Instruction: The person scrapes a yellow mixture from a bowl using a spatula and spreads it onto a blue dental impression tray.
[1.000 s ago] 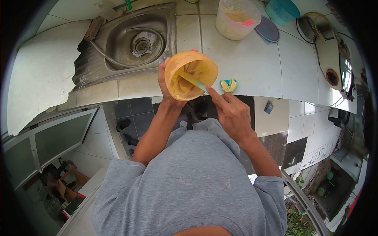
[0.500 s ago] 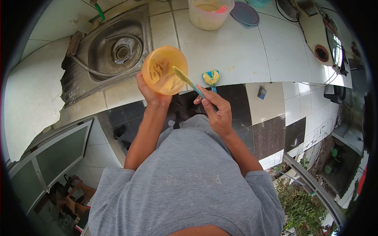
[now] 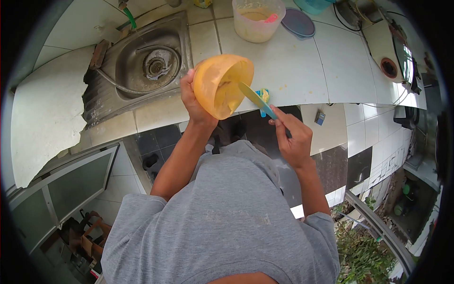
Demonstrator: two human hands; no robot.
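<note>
Your left hand (image 3: 191,97) is wrapped around the back of an orange bowl (image 3: 222,85), fingers closed on its wall, holding it tilted so the mouth faces right and toward you, above the front edge of the tabletop (image 3: 302,71). Yellow batter coats the inside of the bowl, thick on the lower wall. Your right hand (image 3: 293,137) is closed around the handle of a teal spatula (image 3: 257,100); its blade reaches into the bowl mouth and touches the batter. The bowl sits between the sink (image 3: 146,64) and a small blue-and-yellow item (image 3: 263,97) lying on the tabletop just behind the spatula; can't tell what that item is.

Far side of the tabletop: a clear plastic tub (image 3: 257,19) stands upright and open, with pale batter inside and a pink utensil (image 3: 271,18) sticking up in it. Just to its right a dark round lid (image 3: 298,22) lies flat. Beyond that a teal container (image 3: 312,4) is cut off by the frame edge.

The tabletop is white tile, with small yellow drips near the front edge. The metal sink is set into it at left, drain in the middle, a green hose (image 3: 131,21) at the back. Left of the sink the surface is rough and broken. At right sits a white appliance (image 3: 395,57) with cables. Below, the floor (image 3: 331,137) is black and white tile.
</note>
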